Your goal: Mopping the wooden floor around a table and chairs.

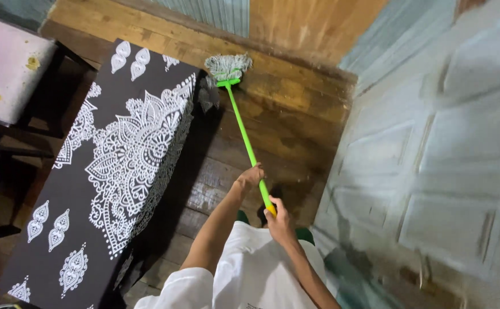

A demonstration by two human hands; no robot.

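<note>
I hold a mop with a bright green handle [243,129] in both hands. My left hand [251,176] grips the handle higher up, and my right hand [278,220] grips its near end by a yellow tip. The pale stringy mop head [227,66] rests on the wooden plank floor [284,109] far ahead, close to the base of the far wall. I wear a white shirt, and green footwear shows just below my hands.
A table covered with a black cloth with white ornamental patterns [112,154] stands to the left of the mop. Dark chairs with pale seats [7,68] stand at the far left. A panelled grey door [433,154] fills the right side.
</note>
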